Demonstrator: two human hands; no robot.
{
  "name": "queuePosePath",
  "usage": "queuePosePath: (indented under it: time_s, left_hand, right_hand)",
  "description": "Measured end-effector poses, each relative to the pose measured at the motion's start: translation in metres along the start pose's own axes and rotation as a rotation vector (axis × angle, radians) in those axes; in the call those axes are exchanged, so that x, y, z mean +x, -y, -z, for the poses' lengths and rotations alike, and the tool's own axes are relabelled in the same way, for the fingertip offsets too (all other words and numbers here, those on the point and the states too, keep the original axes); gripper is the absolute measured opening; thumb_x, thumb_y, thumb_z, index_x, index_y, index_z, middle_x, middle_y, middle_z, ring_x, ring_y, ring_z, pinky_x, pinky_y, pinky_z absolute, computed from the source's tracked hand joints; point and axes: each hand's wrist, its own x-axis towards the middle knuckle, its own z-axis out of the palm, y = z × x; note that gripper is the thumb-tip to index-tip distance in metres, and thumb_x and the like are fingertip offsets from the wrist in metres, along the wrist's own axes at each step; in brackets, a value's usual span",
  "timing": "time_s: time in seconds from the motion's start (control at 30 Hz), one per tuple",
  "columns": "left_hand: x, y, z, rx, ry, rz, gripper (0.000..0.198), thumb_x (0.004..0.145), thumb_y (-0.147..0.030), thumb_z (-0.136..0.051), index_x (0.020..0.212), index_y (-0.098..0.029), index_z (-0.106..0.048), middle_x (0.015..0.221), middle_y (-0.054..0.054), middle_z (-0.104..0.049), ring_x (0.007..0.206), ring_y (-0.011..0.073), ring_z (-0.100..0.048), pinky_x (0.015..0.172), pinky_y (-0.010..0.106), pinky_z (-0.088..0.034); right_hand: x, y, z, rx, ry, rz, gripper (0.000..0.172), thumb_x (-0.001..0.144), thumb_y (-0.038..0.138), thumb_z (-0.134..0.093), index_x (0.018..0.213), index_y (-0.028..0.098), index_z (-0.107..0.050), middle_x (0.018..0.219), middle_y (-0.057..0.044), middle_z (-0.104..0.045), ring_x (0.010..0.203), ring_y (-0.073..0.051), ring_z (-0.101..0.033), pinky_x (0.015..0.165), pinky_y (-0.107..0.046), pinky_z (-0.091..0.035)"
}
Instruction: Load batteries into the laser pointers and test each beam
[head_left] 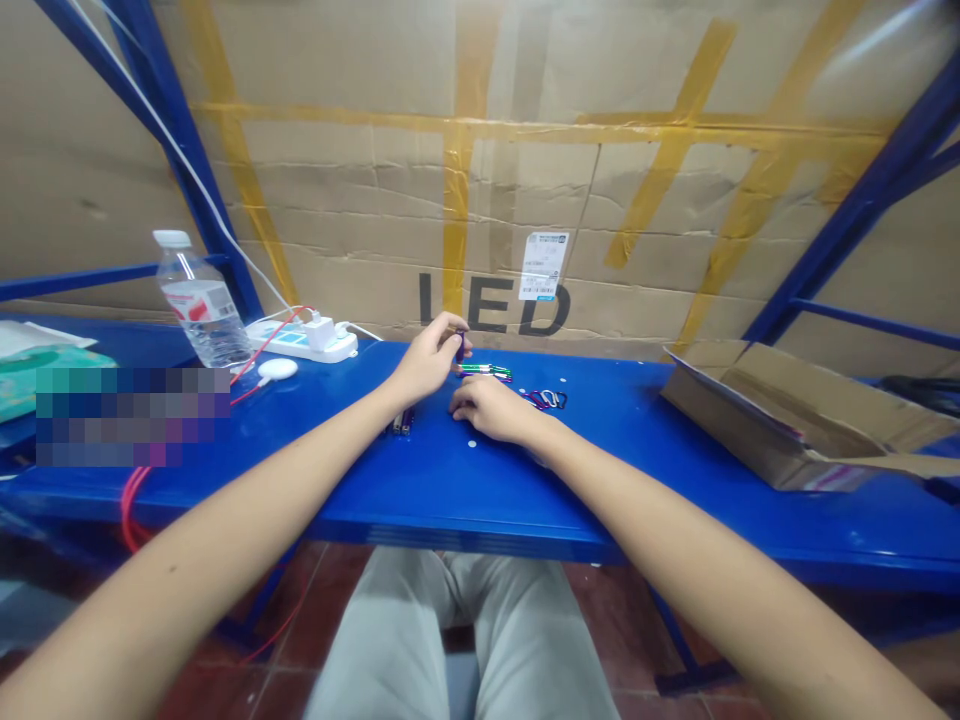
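My left hand [429, 362] is raised just above the table, its fingers pinching a small dark purple cylinder [460, 346] held upright. Close by on the right, my right hand [491, 408] has its fingers curled inward low over the blue tabletop; whatever they may hold is hidden. Small shiny green rods [486, 370] lie just behind my right hand. Beside its wrist are several small carabiners [553, 399], some dark and some silvery. A few short dark metallic cylinders [403, 422] lie under my left wrist, partly covered by it.
To the left stand a water bottle [201, 305] and a white power strip [330, 345] with cables plugged in. A round white charger [277, 370] and a red cable [135, 500] lie nearer. An open cardboard box [757, 430] sits at the right. Taped cardboard [360, 220] backs the blue table [465, 500].
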Motion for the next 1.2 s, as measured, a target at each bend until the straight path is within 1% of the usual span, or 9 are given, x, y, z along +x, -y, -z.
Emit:
queuePosePath:
  time_s: [0.07,0.17,0.27,0.4,0.5,0.6,0.83,1.03,1.2]
  left_hand:
    - [-0.001,0.001,-0.001,-0.016,0.022,-0.003,0.015,0.094,-0.022,-0.046,0.106,-0.020,-0.055,0.086,0.004,-0.063,0.081,0.0150,-0.066,0.061,0.026,-0.059]
    - [-0.001,0.004,-0.002,-0.012,0.042,-0.026,0.017,0.091,-0.022,-0.053,0.107,-0.019,-0.057,0.088,0.005,-0.062,0.084,0.0173,-0.066,0.059,0.027,-0.059]
    - [-0.001,0.005,-0.002,0.033,0.054,-0.056,0.020,0.089,-0.023,-0.059,0.107,-0.017,-0.061,0.094,0.007,-0.067,0.080,0.0171,-0.067,0.060,0.029,-0.058]
    - [-0.002,0.001,-0.002,0.186,0.081,-0.091,0.019,0.088,-0.026,-0.062,0.103,-0.015,-0.067,0.095,0.008,-0.072,0.081,0.0185,-0.067,0.073,0.035,-0.057]
    - [-0.004,-0.005,-0.002,0.264,0.091,-0.096,0.016,0.087,-0.026,-0.064,0.097,-0.016,-0.070,0.095,0.008,-0.074,0.090,0.0204,-0.067,0.084,0.037,-0.054]
    - [-0.006,-0.013,-0.003,0.295,0.105,-0.086,0.014,0.087,-0.025,-0.063,0.095,-0.017,-0.071,0.098,0.006,-0.074,0.093,0.0202,-0.066,0.086,0.036,-0.051]
    - [-0.009,-0.016,0.001,0.289,0.178,-0.101,0.015,0.086,-0.028,-0.065,0.097,-0.019,-0.070,0.094,0.003,-0.073,0.087,0.0176,-0.065,0.081,0.031,-0.049]
    - [-0.011,-0.016,0.001,0.346,0.213,-0.154,0.013,0.088,-0.029,-0.063,0.097,-0.019,-0.064,0.092,0.002,-0.070,0.085,0.0169,-0.063,0.077,0.030,-0.047]
    - [-0.013,-0.026,-0.002,0.495,0.238,-0.212,0.016,0.097,-0.030,-0.049,0.098,-0.019,-0.059,0.091,0.004,-0.068,0.083,0.0173,-0.062,0.073,0.030,-0.046]
  right_hand:
    - [-0.003,-0.006,0.007,0.098,-0.040,-0.089,0.018,0.077,0.001,-0.062,0.078,0.016,-0.071,0.080,-0.005,-0.070,0.076,-0.018,-0.061,0.074,-0.030,-0.044]
    - [-0.009,-0.013,0.023,0.241,-0.254,-0.224,0.007,0.077,0.010,-0.065,0.076,0.018,-0.067,0.075,-0.002,-0.069,0.072,-0.017,-0.061,0.070,-0.030,-0.045]
    - [-0.012,-0.014,0.038,0.333,-0.477,-0.249,0.005,0.077,0.020,-0.067,0.073,0.018,-0.065,0.075,-0.003,-0.069,0.073,-0.018,-0.060,0.070,-0.031,-0.045]
    - [-0.014,-0.012,0.047,0.334,-0.600,-0.272,0.012,0.078,0.028,-0.067,0.074,0.018,-0.064,0.073,-0.003,-0.066,0.071,-0.017,-0.058,0.068,-0.031,-0.044]
    - [-0.014,-0.012,0.045,0.327,-0.604,-0.252,0.011,0.079,0.027,-0.064,0.075,0.018,-0.063,0.072,-0.003,-0.065,0.070,-0.017,-0.057,0.068,-0.030,-0.043]
    - [-0.014,-0.016,0.043,0.325,-0.597,-0.209,0.006,0.079,0.024,-0.062,0.078,0.017,-0.062,0.074,-0.002,-0.065,0.071,-0.016,-0.057,0.068,-0.030,-0.044]
    - [-0.016,-0.019,0.044,0.274,-0.542,-0.127,0.004,0.078,0.018,-0.060,0.079,0.017,-0.064,0.076,-0.003,-0.067,0.073,-0.017,-0.058,0.071,-0.030,-0.044]
    - [-0.016,-0.021,0.044,0.360,-0.466,-0.167,0.004,0.076,0.018,-0.061,0.078,0.017,-0.064,0.071,-0.002,-0.066,0.067,-0.016,-0.058,0.066,-0.029,-0.045]
    - [-0.017,-0.027,0.045,0.299,-0.445,-0.132,0.004,0.078,0.018,-0.060,0.079,0.017,-0.063,0.070,-0.001,-0.065,0.067,-0.016,-0.058,0.066,-0.028,-0.044]
